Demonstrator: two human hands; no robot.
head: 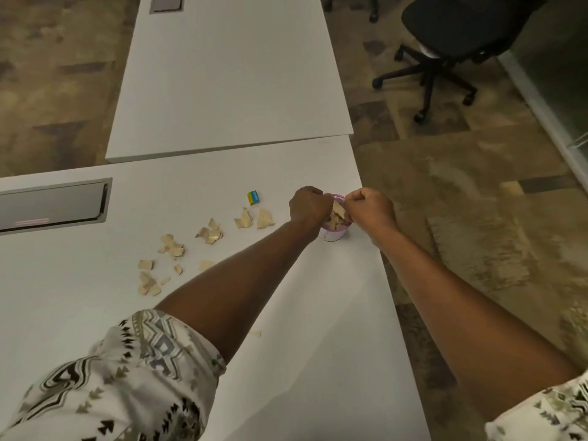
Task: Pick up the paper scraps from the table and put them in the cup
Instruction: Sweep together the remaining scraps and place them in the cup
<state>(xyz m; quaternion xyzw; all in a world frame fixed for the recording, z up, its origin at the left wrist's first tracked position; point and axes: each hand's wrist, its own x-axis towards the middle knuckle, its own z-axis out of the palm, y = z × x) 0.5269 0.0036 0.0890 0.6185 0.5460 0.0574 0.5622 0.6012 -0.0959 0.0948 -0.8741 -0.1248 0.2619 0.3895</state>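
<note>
A small purple-and-white cup (332, 234) stands near the right edge of the white table (286, 313), with tan paper scraps (337, 214) heaped in its mouth. My left hand (308, 203) and my right hand (370, 206) are both over the cup, fingers curled down onto the scraps in it. Which hand pinches a scrap I cannot tell. Several more tan scraps (178, 249) lie scattered on the table to the left of the cup, and one small scrap (256, 333) lies close to me.
A yellow-and-blue eraser-like block (253, 197) lies left of the cup. A grey cable hatch (51, 206) sits at the far left. A second white table (229, 74) butts on behind. A black office chair (445, 43) stands on the carpet at the right.
</note>
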